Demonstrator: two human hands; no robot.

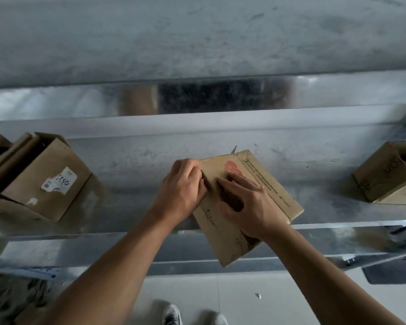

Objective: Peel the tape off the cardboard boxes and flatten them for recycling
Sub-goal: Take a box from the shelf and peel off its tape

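Note:
A brown cardboard box (263,184) with a red logo lies tilted on the metal shelf (131,160), its near corner hanging over the shelf's front edge. My left hand (182,187) grips the box's left edge, fingers curled over it near the top. Flat on the box's top face lies my right hand (246,202), fingers spread and pointing left toward the other hand. Whether any tape is pinched between the fingers cannot be made out.
An open cardboard box (45,179) with a white handwritten label stands on the shelf at the left. Another open box (391,174) stands at the right edge. A grey wall rises behind. My shoes (174,315) show on the pale floor below.

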